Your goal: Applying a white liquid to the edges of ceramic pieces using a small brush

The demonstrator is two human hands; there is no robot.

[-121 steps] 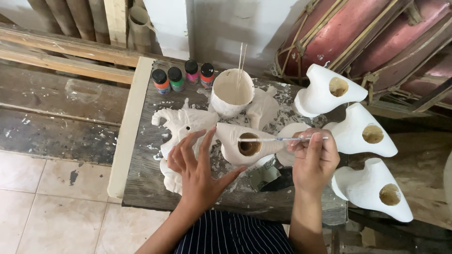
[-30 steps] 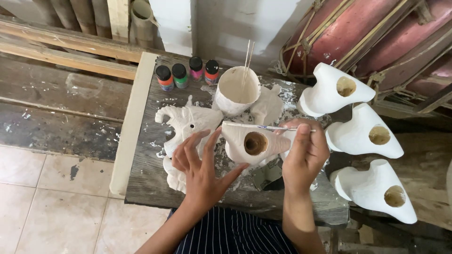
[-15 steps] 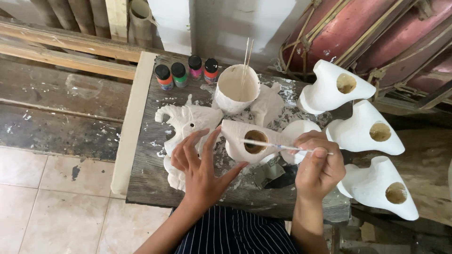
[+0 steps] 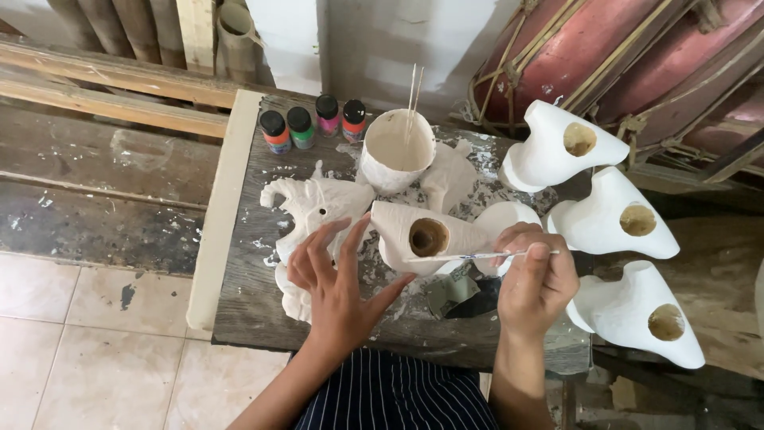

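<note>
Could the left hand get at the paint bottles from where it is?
Probably yes: the left hand rests beside the white mask, and only a low white figure lies before the paint bottles.

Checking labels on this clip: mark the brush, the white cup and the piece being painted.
brush (image 4: 477,256), head view, mid handle.
white cup (image 4: 383,171), head view, outer wall.
painted piece (image 4: 461,236), head view, upper side beside its hole.
</note>
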